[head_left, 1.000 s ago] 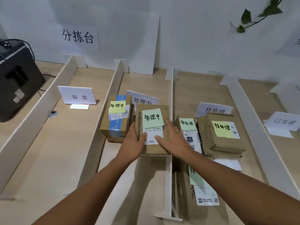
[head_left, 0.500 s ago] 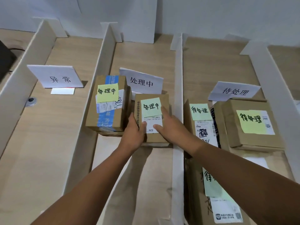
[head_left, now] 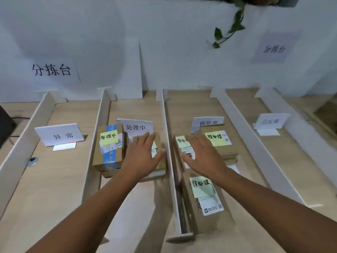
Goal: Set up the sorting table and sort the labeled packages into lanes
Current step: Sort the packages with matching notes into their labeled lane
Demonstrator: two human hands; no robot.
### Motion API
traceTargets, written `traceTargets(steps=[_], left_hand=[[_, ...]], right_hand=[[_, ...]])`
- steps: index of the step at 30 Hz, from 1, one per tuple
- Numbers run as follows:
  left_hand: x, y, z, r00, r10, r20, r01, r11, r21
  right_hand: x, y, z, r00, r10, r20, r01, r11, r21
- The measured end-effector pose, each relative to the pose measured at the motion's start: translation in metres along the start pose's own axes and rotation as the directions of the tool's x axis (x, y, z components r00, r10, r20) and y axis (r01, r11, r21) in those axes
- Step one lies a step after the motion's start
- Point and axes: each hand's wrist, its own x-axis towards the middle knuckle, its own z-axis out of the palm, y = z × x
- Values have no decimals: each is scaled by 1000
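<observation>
A small cardboard package (head_left: 159, 143) with a green note lies in the second lane, in front of the 处理中 sign (head_left: 135, 127). My left hand (head_left: 141, 156) lies flat on it with straight fingers. Left of it stands a taller package (head_left: 109, 145) with blue tape and a yellow note. My right hand (head_left: 204, 156) hovers open over the third lane, above a package with a green note (head_left: 180, 141). A package with a yellow note (head_left: 218, 139) sits behind it, and a long package (head_left: 206, 194) lies nearer to me.
White foam dividers (head_left: 168, 143) split the wooden table (head_left: 54, 179) into lanes. The 异常 sign (head_left: 61, 134) stands in the left lane, the 待处理 sign (head_left: 207, 122) in the third and another sign (head_left: 270, 121) in the right lane. A small round object (head_left: 32, 160) lies at far left.
Both hands let go of the small package. My right hand moved right across the divider into the third lane; my left hand now lies flat on the package. The camera tilted up.
</observation>
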Motion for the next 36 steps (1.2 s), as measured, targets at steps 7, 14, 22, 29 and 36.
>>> traceTargets(steps=[7, 14, 22, 29, 36], left_hand=[[-42, 140, 11, 972, 226, 68, -226, 974, 3], [-93, 318, 58, 845, 502, 187, -513, 858, 14], [-144, 525, 144, 725, 644, 244, -659, 752, -30], [-192, 714, 226, 640, 709, 296, -734, 678, -39], [-177, 844, 275, 658, 709, 253, -730, 683, -14]], right_hand=[[-161, 80, -96, 968, 171, -185, -210, 954, -216], [-328, 177, -165, 844, 422, -331, -503, 836, -219], [-498, 319, -232, 645, 623, -442, -743, 646, -174], [-595, 448, -296, 577, 668, -470, -793, 595, -128], [-635, 569, -344, 587, 665, -461, -782, 614, -109]])
